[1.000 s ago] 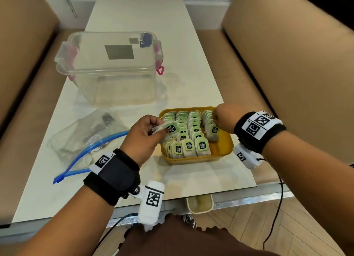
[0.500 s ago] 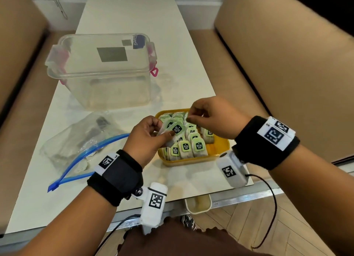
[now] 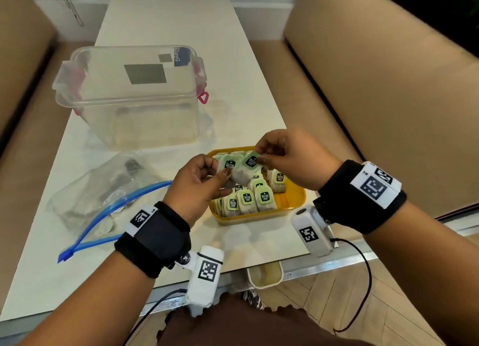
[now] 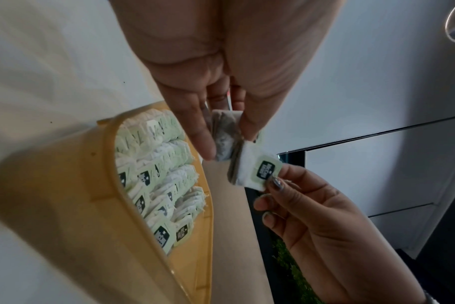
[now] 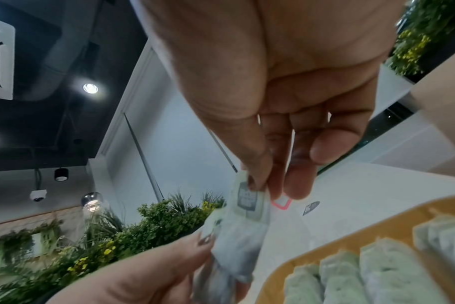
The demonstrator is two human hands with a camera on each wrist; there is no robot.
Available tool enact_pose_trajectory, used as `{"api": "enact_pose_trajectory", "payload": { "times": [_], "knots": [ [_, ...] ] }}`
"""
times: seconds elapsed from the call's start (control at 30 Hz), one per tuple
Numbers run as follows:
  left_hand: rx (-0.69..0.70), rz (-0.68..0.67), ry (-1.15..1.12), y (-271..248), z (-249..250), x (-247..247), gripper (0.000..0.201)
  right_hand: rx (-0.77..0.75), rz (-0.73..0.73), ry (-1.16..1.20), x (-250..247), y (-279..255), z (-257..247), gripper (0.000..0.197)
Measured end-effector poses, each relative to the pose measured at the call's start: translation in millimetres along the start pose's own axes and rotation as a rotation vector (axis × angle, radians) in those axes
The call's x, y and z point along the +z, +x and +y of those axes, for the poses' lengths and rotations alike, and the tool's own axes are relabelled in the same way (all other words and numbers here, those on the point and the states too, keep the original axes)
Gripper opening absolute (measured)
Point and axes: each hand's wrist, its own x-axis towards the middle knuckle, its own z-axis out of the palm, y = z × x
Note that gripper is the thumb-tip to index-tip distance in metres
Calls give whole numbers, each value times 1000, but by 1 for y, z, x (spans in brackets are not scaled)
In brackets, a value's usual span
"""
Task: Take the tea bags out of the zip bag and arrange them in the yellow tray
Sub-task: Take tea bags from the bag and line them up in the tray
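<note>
Over the yellow tray [image 3: 294, 199], my left hand [image 3: 220, 171] pinches a small bunch of tea bags [image 3: 229, 164] between thumb and fingers. My right hand [image 3: 259, 158] pinches the green tag of one tea bag [image 3: 251, 161] from that bunch. In the left wrist view this tagged tea bag [image 4: 257, 172] sticks out from the bunch [image 4: 223, 133] toward the right hand [image 4: 275, 179]. The right wrist view has the right thumb and fingers [image 5: 262, 189] on the tag. Rows of tea bags [image 3: 246, 199] stand in the tray. The zip bag [image 3: 103, 190] lies open on the table to the left.
A clear plastic box [image 3: 129, 94] with pink clasps stands behind the zip bag. Tan cushions [image 3: 375, 86] flank the white table [image 3: 233, 47] on both sides. The table's near edge [image 3: 285, 270] runs just below the tray, with a small cup [image 3: 264, 274] under it.
My right hand left the tray's right side, crossed to my left hand and took hold of one tea bag's tag. Both hands now sit a little higher over the tray.
</note>
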Motion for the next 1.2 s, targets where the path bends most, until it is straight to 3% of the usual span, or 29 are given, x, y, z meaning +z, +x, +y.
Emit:
{"api": "enact_pose_trajectory", "payload": {
  "times": [0.17, 0.43, 0.6, 1.0, 1.2],
  "knots": [
    [-11, 43, 29, 2, -6, -5, 15, 45, -28, -83, -20, 0, 20, 10],
    [34, 38, 103, 3, -10, -10, 15, 146, -281, -503, -17, 6, 48, 16],
    [34, 33, 118, 1, -11, -9, 15, 143, -368, -689, -1, 19, 57, 21],
    [25, 25, 120, 1, -12, -10, 13, 185, -366, -797, 10, 35, 70, 19],
    [-17, 26, 50, 2, -10, -7, 12, 137, -261, -722, -1, 31, 60, 20]
  ]
}}
